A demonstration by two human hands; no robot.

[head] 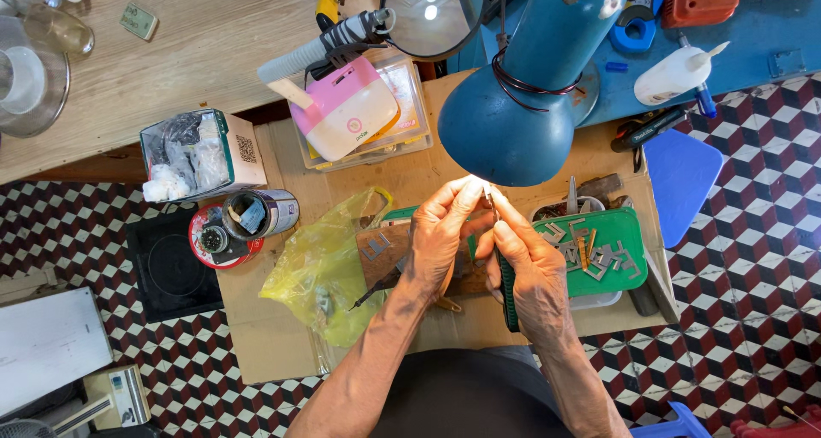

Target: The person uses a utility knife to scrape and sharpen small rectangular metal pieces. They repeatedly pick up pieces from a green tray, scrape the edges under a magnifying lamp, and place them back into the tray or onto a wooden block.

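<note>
both hands, left hand (440, 237) and right hand (526, 263), pinch a thin metal piece (489, 200) between fingertips.

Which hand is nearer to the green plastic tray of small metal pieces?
Right. The right hand lies against the left edge of the green plastic tray; the left hand is farther left, beyond the right hand, towards the yellow plastic bag.

Bare forearms, no sleeves — dark clothing below
</note>
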